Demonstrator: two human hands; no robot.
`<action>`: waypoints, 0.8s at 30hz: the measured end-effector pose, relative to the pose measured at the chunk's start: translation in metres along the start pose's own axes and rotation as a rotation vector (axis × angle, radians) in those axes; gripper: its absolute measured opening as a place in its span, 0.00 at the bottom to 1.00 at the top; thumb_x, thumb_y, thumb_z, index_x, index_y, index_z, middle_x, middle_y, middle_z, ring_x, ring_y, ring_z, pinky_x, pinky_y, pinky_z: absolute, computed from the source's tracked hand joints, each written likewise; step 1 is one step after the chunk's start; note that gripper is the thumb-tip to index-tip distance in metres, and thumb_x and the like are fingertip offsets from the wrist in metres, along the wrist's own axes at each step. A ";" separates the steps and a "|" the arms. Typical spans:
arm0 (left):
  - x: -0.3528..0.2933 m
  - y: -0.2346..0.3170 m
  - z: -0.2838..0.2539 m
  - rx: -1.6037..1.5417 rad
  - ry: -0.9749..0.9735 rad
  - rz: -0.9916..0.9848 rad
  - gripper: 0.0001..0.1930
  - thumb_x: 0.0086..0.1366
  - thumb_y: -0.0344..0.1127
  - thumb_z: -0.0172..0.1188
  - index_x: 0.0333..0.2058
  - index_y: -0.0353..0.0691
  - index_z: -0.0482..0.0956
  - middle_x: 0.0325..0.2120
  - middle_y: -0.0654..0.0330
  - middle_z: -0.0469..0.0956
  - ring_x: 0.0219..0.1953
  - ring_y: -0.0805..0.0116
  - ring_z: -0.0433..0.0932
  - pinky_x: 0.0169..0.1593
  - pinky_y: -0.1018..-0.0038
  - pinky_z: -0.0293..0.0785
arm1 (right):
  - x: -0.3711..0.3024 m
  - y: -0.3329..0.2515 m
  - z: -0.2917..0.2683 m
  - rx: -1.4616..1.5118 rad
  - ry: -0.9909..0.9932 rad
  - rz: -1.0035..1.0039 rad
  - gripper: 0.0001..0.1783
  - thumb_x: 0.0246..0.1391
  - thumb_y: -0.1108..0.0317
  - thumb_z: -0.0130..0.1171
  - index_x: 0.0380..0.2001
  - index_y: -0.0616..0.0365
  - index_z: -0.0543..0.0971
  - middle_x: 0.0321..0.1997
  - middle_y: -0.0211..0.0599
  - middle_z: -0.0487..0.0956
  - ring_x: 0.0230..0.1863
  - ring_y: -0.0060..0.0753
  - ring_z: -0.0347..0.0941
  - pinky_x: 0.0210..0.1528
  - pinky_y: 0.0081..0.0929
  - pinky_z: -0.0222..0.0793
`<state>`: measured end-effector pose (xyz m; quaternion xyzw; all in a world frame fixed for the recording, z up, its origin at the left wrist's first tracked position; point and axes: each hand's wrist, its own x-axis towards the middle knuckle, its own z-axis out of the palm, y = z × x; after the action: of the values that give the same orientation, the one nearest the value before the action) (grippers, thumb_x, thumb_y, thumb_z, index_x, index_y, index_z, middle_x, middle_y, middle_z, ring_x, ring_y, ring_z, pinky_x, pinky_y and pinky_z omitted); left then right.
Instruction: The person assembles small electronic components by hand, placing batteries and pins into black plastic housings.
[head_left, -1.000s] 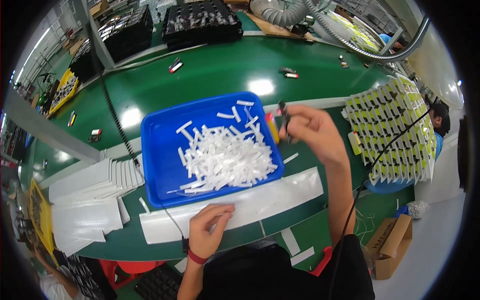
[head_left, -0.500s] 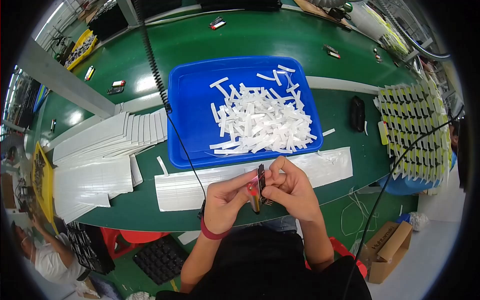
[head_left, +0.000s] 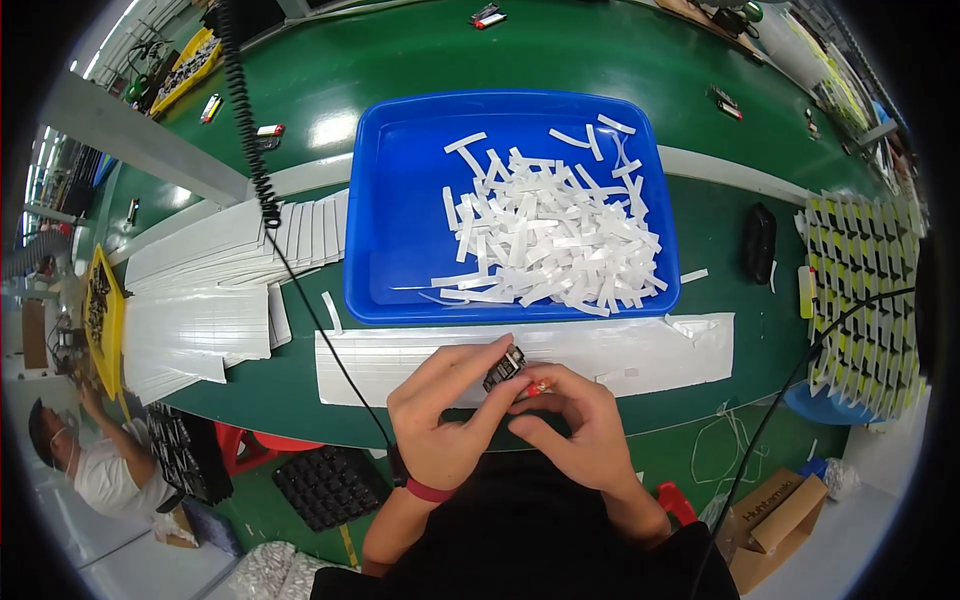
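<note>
My left hand (head_left: pixel 440 410) pinches a small black circuit board (head_left: pixel 504 369) between thumb and fingers, above the near edge of the green bench. A red-ended part (head_left: pixel 537 388), perhaps a battery cell, shows beside the left thumb tip. At that red end are the fingertips of my right hand (head_left: pixel 580 425), its thumb apart from the curled fingers. Beneath both hands lies a white sheet of strips (head_left: pixel 400 365). Beyond it a blue tray (head_left: pixel 395 235) holds a heap of loose white strips (head_left: pixel 560 235).
Stacked white sheets (head_left: pixel 200 320) lie at left, near a yellow bin (head_left: pixel 104 330). On the right are a black pouch (head_left: pixel 759 243) and a rack of yellow-green pieces (head_left: pixel 860 300). A hanging cable (head_left: pixel 325 335) crosses toward my left wrist. Another person (head_left: pixel 110 450) sits at far left.
The board has been turned from upright edge-on to tilted, with its face showing. My right thumb has come away from it, and the right hand is lower. The whole view has shifted slightly.
</note>
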<state>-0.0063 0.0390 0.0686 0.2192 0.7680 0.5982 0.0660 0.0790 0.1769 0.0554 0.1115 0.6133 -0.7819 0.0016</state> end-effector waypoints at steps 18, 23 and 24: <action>-0.010 -0.040 -0.022 -1.054 -0.169 -0.461 0.26 0.67 0.24 0.53 0.62 0.28 0.60 0.46 0.42 0.78 0.45 0.57 0.81 0.48 0.66 0.79 | 0.018 -0.002 -0.003 -1.004 0.152 -0.306 0.18 0.45 0.77 0.67 0.43 0.58 0.81 0.38 0.33 0.74 0.33 0.35 0.70 0.35 0.29 0.69; -0.009 -0.045 -0.012 -0.962 -0.117 -0.357 0.25 0.65 0.23 0.55 0.61 0.27 0.63 0.44 0.42 0.79 0.43 0.57 0.82 0.49 0.65 0.79 | 0.023 0.003 -0.001 -1.066 0.120 -0.344 0.21 0.43 0.75 0.68 0.44 0.58 0.79 0.39 0.34 0.72 0.34 0.36 0.69 0.36 0.32 0.68; -0.009 -0.044 -0.013 -0.969 -0.112 -0.359 0.25 0.65 0.23 0.55 0.61 0.27 0.63 0.44 0.42 0.79 0.43 0.57 0.82 0.49 0.65 0.79 | 0.024 0.003 -0.003 -1.072 0.114 -0.340 0.21 0.43 0.75 0.68 0.44 0.58 0.79 0.39 0.34 0.72 0.34 0.36 0.69 0.36 0.32 0.68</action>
<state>-0.0146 0.0158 0.0286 0.0598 0.4235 0.8517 0.3026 0.0562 0.1823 0.0479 0.0368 0.9332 -0.3430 -0.1012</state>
